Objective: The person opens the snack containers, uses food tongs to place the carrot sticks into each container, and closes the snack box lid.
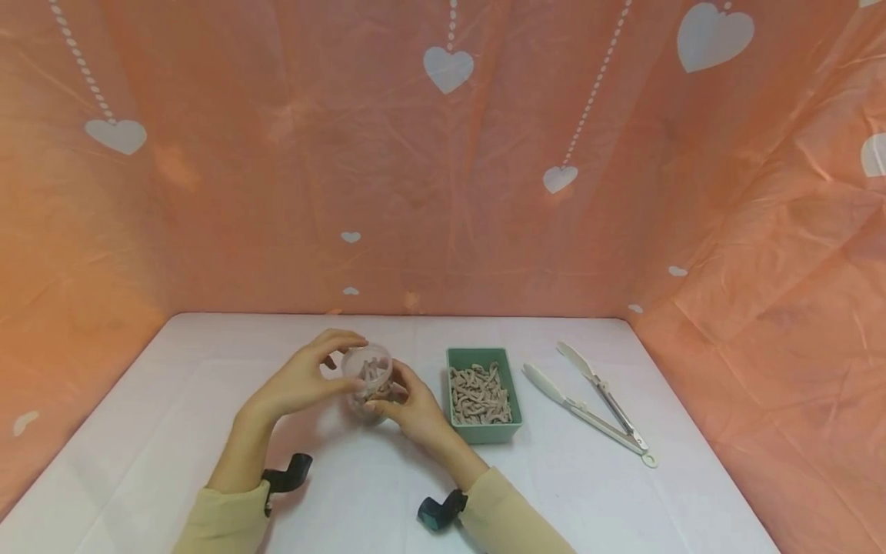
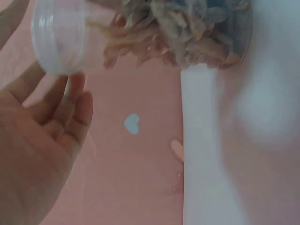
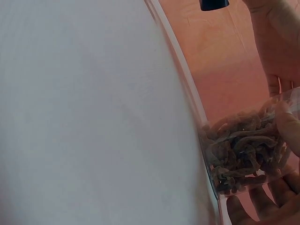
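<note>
A clear plastic jar stands upright left of the table's middle, partly filled with brownish-grey twisted strips. My left hand reaches over from the left, its thumb and fingers around the jar's clear lid. From the right, my right hand grips the jar's side. In the right wrist view its thumb lies along one wall, with fingers behind the opposite wall. The strips fill the lower part of the jar, and clear space shows under the lid in the left wrist view.
Just right of my right hand is a green rectangular tray holding more such strips. Farther right lie spread tongs with pale tips and metal arms. An orange cloth with white hearts hangs behind the white table.
</note>
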`<state>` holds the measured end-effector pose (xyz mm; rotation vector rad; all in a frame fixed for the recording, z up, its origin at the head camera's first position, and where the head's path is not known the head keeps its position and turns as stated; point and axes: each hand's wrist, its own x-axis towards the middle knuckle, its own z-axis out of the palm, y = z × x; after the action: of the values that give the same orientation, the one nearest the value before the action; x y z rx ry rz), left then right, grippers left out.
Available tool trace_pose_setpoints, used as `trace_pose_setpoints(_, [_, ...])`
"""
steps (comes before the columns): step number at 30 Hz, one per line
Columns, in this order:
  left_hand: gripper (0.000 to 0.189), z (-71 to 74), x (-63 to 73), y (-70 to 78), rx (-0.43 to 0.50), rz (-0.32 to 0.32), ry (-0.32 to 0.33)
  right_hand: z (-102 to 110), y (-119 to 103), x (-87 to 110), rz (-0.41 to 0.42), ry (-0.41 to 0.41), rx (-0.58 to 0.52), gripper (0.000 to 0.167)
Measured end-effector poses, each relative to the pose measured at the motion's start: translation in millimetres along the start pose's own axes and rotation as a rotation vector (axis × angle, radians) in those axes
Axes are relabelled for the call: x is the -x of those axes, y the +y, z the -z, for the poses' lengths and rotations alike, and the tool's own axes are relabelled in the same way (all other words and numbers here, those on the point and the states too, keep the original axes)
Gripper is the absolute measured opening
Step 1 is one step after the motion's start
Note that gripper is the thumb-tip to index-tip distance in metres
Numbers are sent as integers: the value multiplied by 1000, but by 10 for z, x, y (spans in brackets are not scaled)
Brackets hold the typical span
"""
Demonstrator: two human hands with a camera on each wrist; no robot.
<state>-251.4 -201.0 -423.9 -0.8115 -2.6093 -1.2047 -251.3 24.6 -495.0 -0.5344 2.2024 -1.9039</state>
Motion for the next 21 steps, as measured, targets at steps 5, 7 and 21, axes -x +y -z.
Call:
trace_pose_setpoints(5, [61,-63,-39,24,-24,43,27,3,-14,-3,13,0,-5,71])
trace_pose_setpoints(7, [61,-70,-44,32,-37,48,37,1,-22,-6,17,1,-6,70])
trace_pose_setpoints(21, [58,-40,-24,21,-51,4,48,-2,-55,9,6,16,10,69])
